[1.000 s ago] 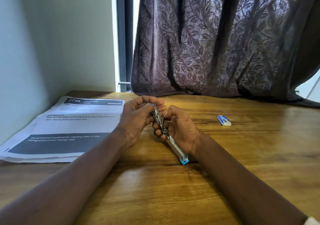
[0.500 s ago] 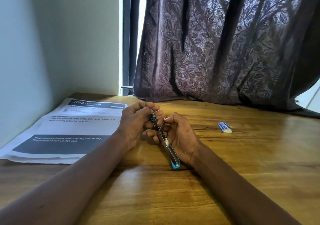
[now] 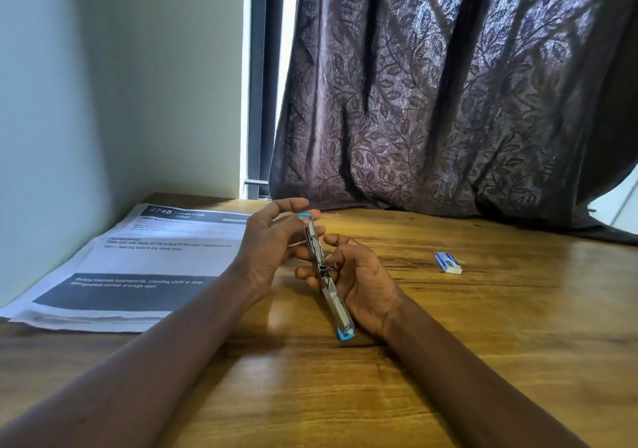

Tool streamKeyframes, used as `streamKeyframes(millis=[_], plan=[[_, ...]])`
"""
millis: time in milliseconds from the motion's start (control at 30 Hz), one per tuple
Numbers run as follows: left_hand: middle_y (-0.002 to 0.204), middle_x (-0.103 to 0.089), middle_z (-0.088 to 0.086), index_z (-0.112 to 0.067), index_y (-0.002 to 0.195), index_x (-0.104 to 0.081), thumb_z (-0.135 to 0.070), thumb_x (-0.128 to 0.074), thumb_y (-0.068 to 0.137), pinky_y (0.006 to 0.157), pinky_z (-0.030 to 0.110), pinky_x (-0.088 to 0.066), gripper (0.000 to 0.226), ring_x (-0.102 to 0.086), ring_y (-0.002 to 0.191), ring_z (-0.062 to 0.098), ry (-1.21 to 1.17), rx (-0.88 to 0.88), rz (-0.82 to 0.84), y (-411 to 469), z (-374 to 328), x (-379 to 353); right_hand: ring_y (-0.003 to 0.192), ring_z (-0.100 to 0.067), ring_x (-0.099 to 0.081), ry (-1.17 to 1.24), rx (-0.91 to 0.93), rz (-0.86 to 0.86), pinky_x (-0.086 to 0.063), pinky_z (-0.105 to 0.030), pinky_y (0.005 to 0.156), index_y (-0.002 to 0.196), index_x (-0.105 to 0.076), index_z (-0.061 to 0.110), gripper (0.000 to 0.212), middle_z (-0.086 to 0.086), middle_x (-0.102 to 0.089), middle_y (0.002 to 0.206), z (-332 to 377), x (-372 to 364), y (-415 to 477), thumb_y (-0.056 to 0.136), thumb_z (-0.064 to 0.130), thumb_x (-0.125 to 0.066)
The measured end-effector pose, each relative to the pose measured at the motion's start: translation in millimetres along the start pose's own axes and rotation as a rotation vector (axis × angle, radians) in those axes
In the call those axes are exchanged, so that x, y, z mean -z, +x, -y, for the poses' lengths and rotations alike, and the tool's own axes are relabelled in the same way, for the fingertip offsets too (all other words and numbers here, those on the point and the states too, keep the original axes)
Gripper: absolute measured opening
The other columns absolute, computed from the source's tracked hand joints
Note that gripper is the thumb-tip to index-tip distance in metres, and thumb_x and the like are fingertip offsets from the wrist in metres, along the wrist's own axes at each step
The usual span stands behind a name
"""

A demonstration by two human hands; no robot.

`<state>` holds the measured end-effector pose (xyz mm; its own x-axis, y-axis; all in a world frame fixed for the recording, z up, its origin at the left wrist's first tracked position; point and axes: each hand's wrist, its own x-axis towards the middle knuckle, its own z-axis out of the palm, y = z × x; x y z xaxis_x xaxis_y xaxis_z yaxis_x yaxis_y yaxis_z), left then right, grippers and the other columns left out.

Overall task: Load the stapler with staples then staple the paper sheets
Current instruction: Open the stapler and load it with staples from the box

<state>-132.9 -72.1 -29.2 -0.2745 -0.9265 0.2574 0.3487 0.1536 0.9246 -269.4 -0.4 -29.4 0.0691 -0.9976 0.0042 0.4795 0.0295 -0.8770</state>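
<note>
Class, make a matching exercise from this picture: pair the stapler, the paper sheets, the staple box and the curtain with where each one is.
Things:
1. stapler
2. paper sheets
3. staple box
4. curtain

Places:
A. flat on the table, by the left wall
B. hanging behind the table
C. held between both hands
D. alone on the table, right of the hands

Pairs: 1-C, 2-A, 3-D, 4-B

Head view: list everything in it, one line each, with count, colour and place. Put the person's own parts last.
stapler: one, silver with blue ends, opened out, held between both hands above the table
staple box: one, blue and white, on the table right of the hands
paper sheets: one stack, white with dark printed bands, table's left side by the wall
table: one, brown wood
curtain: one, dark purple leaf pattern, behind the table
left hand: fingers at the stapler's far end
right hand: holds the stapler's middle
</note>
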Motion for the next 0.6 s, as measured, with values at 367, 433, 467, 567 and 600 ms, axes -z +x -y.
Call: streamKeyframes(millis=[367, 433, 467, 567, 600], plan=[[0.103, -0.08, 0.006, -0.015, 0.129, -0.061, -0.004, -0.062, 0.098, 0.069, 0.036, -0.065, 0.034, -0.078, 0.089, 0.023, 0.214, -0.12, 0.057, -6, 3, -3, 0.084, -0.041, -0.071, 0.05, 0.054, -0.014, -0.061, -0.039, 0.074, 0.112, -0.058, 0.004, 0.029, -0.03, -0.07, 0.103, 0, 3, 1, 0.092, -0.011, -0.043], [0.102, -0.08, 0.005, -0.015, 0.13, -0.06, -0.004, -0.061, 0.098, 0.068, 0.035, -0.065, 0.034, -0.078, 0.087, 0.023, 0.212, -0.127, 0.054, -6, 2, -3, 0.086, -0.04, -0.072, 0.048, 0.04, -0.007, -0.061, -0.041, 0.078, 0.121, -0.054, 0.002, 0.034, -0.03, -0.071, 0.106, 1, 4, 1, 0.093, -0.011, -0.039], [0.102, -0.08, 0.006, -0.016, 0.13, -0.06, -0.004, -0.06, 0.099, 0.066, 0.035, -0.065, 0.033, -0.078, 0.086, 0.023, 0.223, -0.133, 0.053, -5, 3, -3, 0.087, -0.04, -0.072, 0.04, 0.039, -0.014, -0.061, -0.042, 0.079, 0.124, -0.053, 0.001, 0.036, -0.032, -0.07, 0.11, 0, 4, 1, 0.093, -0.013, -0.039], [0.109, -0.077, 0.006, -0.023, 0.13, -0.06, -0.007, -0.063, 0.098, 0.064, 0.037, -0.064, 0.036, -0.077, 0.086, 0.022, 0.353, -0.209, 0.026, -3, 9, -1, 0.085, -0.037, -0.074, 0.039, 0.055, -0.055, -0.061, -0.045, 0.081, 0.127, -0.054, -0.001, 0.039, -0.031, -0.07, 0.111, -2, 5, 5, 0.092, -0.017, -0.046], [0.115, -0.074, 0.003, -0.027, 0.13, -0.059, -0.01, -0.066, 0.097, 0.066, 0.036, -0.064, 0.038, -0.076, 0.092, 0.019, 0.463, -0.277, 0.012, -1, 11, 1, 0.082, -0.033, -0.074, 0.049, 0.069, -0.071, -0.061, -0.046, 0.083, 0.126, -0.055, -0.001, 0.039, -0.029, -0.071, 0.107, -3, 6, 6, 0.091, -0.018, -0.048]])
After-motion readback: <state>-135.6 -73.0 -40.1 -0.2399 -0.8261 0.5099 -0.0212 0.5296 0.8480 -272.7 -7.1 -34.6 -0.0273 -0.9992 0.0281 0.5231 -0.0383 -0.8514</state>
